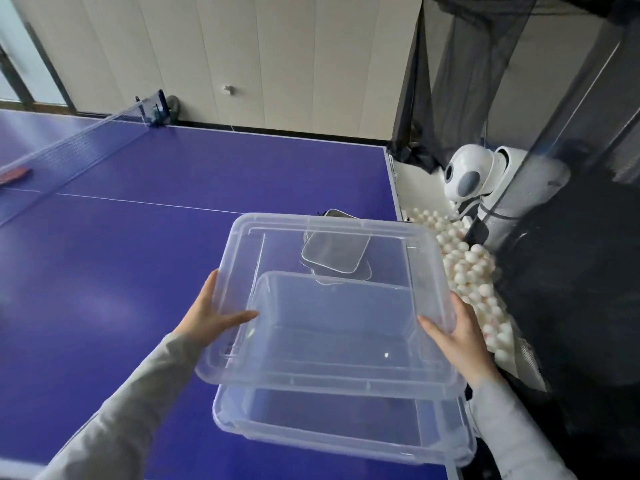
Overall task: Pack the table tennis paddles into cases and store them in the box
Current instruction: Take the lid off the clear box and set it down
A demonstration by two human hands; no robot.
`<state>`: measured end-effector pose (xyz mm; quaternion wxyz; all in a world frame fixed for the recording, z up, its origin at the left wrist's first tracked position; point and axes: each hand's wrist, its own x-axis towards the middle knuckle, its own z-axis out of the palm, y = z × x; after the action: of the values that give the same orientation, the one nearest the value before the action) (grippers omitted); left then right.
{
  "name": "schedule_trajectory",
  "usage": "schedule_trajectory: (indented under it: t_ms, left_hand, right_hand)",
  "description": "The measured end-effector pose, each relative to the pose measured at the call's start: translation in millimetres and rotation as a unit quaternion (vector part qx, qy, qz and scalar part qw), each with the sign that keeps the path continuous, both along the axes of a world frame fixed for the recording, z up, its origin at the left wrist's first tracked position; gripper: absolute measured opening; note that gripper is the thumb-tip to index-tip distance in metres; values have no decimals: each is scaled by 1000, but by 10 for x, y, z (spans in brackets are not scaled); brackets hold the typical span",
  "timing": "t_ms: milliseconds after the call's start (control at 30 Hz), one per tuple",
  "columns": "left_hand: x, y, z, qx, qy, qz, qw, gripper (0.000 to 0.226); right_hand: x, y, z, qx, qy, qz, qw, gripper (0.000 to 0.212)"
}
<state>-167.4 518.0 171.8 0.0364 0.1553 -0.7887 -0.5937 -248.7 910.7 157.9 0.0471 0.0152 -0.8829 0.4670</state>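
At the far left of the frame, a red paddle (14, 174) lies flat on the blue counter (138, 258), behind the net (69, 147). My left hand (211, 315) sits at lower centre-left; its fingers are curled over the left rim of the clear lid (332, 341), thumb extended along the lid's top face. I hold the lid tilted, its far edge higher, above the clear box (346, 434), which rests on the counter at lower centre, near the counter's right edge. Through the lid, at centre frame, two dark paddle cases (334, 252) are visible, stacked on the counter just beyond the box. My right hand (457, 336) grips the lid's right rim, thumb on top, fingers beneath. To the right, off the counter, white balls (467, 271) fill a trough under black netting (571, 306), beside a white ball machine (474, 178).
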Motion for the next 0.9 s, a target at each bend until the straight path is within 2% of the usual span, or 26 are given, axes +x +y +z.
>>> schedule_trajectory:
  t_ms: [100, 267, 400, 533, 667, 800, 900]
  left_hand:
    - [-113, -241, 185, -28, 21, 30, 999, 97]
    - [-180, -908, 294, -10, 14, 106, 994, 97]
    - [-290, -1577, 325, -42, 0, 160, 986, 95]
    - [-541, -2347, 272, -79, -21, 171, 982, 93]
    - [-914, -3201, 202, -118, -59, 166, 977, 94]
    - [-1308, -3883, 32, -132, -97, 164, 973, 99]
    - [-1581, -4199, -170, -149, -108, 145, 972, 95]
  right_hand:
    - [-251, -321, 146, -21, -13, 16, 1000, 80]
    - [-566, -1073, 342, -42, 7, 38, 998, 76]
    - [-791, -1767, 374, -63, 1, 71, 996, 60]
    - [-980, -2547, 267, -75, -36, 60, 995, 70]
    - [-1238, -3359, 113, -66, -69, 26, 995, 65]
    - [-1502, -4049, -78, -48, -63, 2, 997, 59]
    - [-1701, -4383, -296, -54, -100, 8, 993, 63]
